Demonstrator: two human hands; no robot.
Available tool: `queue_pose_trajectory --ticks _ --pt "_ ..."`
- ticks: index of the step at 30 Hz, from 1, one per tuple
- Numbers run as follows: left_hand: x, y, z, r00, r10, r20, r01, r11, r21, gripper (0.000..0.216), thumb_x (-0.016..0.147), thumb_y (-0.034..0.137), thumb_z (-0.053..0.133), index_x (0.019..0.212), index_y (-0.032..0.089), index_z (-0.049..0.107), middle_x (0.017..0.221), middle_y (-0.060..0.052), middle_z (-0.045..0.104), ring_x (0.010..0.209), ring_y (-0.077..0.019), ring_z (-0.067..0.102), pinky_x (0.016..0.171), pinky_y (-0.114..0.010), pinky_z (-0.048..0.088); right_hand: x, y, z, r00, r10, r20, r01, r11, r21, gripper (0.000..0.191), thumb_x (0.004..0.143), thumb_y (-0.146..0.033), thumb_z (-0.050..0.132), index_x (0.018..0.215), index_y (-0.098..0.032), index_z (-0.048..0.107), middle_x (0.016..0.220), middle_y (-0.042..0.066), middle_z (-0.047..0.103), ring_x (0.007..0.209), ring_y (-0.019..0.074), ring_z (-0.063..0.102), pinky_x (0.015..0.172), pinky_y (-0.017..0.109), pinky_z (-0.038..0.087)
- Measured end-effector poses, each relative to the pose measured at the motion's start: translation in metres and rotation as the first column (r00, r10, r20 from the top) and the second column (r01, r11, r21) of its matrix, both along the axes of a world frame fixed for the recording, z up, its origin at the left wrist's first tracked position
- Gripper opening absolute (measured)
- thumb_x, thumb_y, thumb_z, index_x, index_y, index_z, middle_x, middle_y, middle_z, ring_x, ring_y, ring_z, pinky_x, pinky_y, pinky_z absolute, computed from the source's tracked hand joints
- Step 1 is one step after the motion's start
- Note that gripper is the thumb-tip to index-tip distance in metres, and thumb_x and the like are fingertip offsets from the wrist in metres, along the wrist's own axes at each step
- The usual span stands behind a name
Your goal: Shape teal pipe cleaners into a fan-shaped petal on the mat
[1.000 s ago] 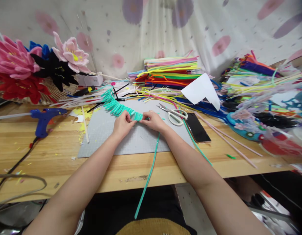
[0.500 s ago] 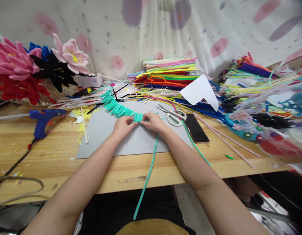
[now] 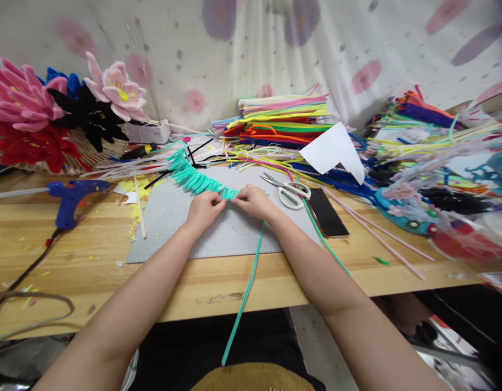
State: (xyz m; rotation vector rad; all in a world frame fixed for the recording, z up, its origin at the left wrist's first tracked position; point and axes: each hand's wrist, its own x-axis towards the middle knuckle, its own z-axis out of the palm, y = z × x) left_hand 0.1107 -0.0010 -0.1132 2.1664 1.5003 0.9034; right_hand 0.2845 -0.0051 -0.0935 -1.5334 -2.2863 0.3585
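left hand (image 3: pixel 204 209) pinching teal zigzag chenille strip (image 3: pixel 194 178) | right hand (image 3: pixel 254 201) pinching beside it (fingertips nearly meeting) | loose teal stem (image 3: pixel 246 293) trailing over counter (image 3: pixel 91 260) edge | grey mat (image 3: pixel 230 233) beneath | scissors (image 3: pixel 290 191) just right

A wooden table (image 3: pixel 91 255) carries a grey mat (image 3: pixel 218 233) at its middle. Left of the mat lie a thin wooden stick (image 3: pixel 140 209) and a blue glue gun (image 3: pixel 71 195); further left sit fuzzy flowers (image 3: pixel 51 119). Right of the mat lie scissors (image 3: pixel 289 191) and a dark phone (image 3: pixel 327 213). Behind the mat is a stack of coloured fuzzy wires (image 3: pixel 283 119).
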Motion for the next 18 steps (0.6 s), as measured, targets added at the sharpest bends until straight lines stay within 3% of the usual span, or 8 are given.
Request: queue_pose_trajectory --ticks 10,18 --pt "0.0002 0.0005 -0.0005 0.996 -0.021 -0.083 0.021 1.000 0.011 0.030 0.075 0.035 0.058 0.052 0.017 0.053 0.057 0.001 0.056 0.054 -0.0107 0.045 0.055 -0.025 0.031 -0.0004 0.0006 -0.0029 0.996 0.069 0.062 -0.071 0.997 0.020 0.024 0.083 -0.027 0.054 0.072 -0.015 0.071 0.069 0.005 0.065 0.073 0.0136 0.048 0.069 0.025 0.032" --pt "-0.0038 0.0035 -0.0047 0.999 -0.052 -0.007 0.051 0.996 -0.076 0.026 0.069 0.041 0.064 0.072 0.015 0.065 0.067 -0.001 0.063 0.057 -0.0115 0.049 0.053 -0.024 0.035 0.0078 0.0013 0.0026 0.994 0.006 0.105 0.001 0.998 -0.062 0.031 0.081 -0.041 0.054 0.077 -0.015 0.071 0.074 0.005 0.066 0.072 0.0128 0.050 0.062 0.023 0.029"
